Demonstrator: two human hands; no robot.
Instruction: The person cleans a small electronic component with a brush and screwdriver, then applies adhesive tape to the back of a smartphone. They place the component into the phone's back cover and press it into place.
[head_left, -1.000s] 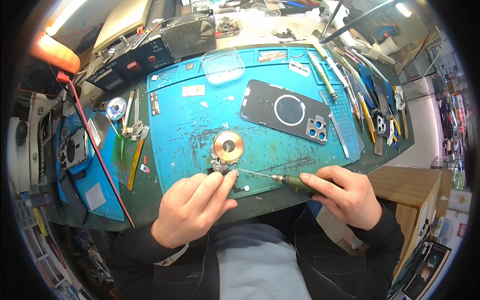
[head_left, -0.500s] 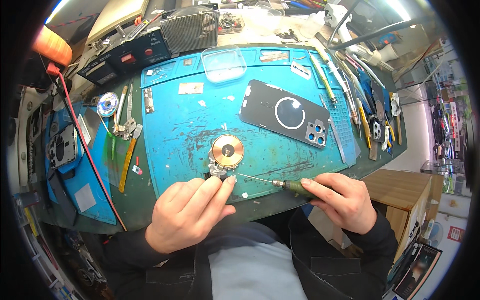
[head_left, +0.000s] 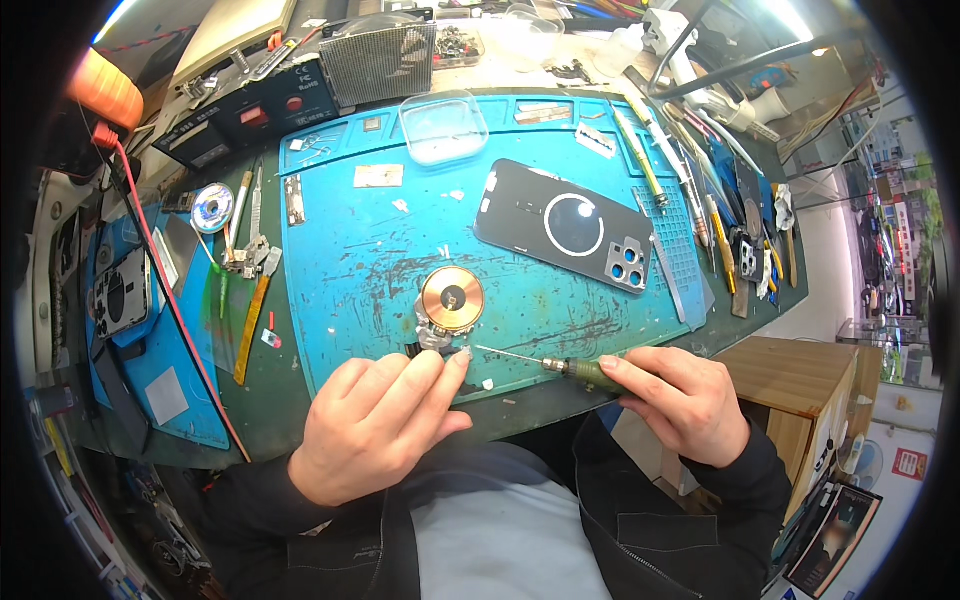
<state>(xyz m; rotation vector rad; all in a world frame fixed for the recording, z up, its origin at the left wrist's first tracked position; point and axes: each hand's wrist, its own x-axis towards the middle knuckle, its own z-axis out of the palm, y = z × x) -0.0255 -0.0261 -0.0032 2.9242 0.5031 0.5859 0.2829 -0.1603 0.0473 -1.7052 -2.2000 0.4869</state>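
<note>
A round copper charging coil lies on the blue work mat with a small silver part at its lower edge. My left hand presses its fingertips on that small part at the mat's front edge. My right hand grips a green-handled screwdriver; its thin shaft points left, tip close to my left fingertips. A dark phone back housing with a white ring and camera holes lies further back on the mat.
Tweezers, a solder spool and a yellow tool lie left of the mat. A red cable runs down the left side. Many hand tools crowd the right edge. A clear lid and black equipment sit at the back.
The view has shifted slightly. Both hands stay at the small part beside the coil, and the screwdriver tip remains near my left fingers.
</note>
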